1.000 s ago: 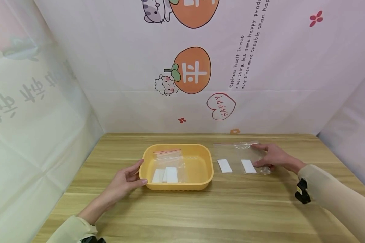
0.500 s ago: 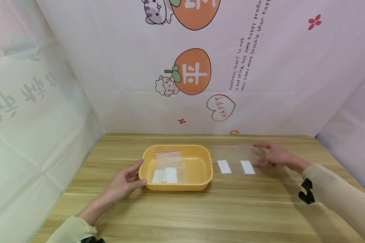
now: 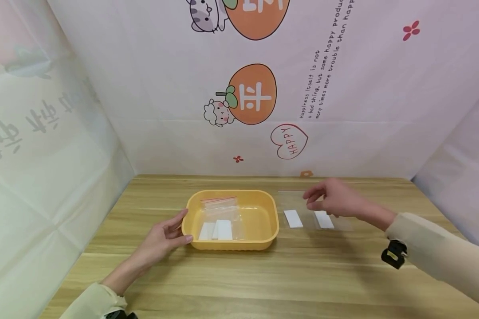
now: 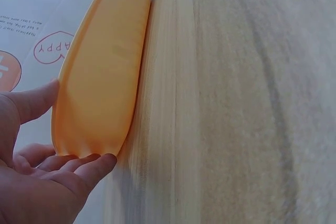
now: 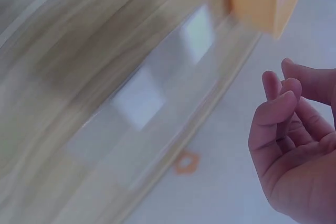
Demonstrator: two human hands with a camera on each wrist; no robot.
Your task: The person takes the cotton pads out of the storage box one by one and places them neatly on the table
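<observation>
A yellow plastic tub (image 3: 261, 221) stands on the wooden table, with clear zip-lock bags (image 3: 227, 212) bearing white rectangles inside its left half. My left hand (image 3: 157, 243) grips the tub's left end; in the left wrist view the thumb lies at the rim and the fingers curl against the end wall. To the right of the tub, clear zip-lock plastic (image 3: 293, 199) lies flat, showing two white rectangles (image 3: 293, 219); I cannot tell if it is one bag or two. Above it hovers my right hand (image 3: 339, 199), fingers loosely bent, holding nothing.
The wooden table (image 3: 239, 283) reaches back to a white printed cloth (image 3: 163, 88) hung behind it. More cloth hangs at the left and right sides. A dark wrist device (image 3: 394, 254) sits at my right sleeve.
My right hand has left the right end of the clear plastic, moving up and left over it. The crinkled plastic now lies flatter. The left hand and tub stay in place.
</observation>
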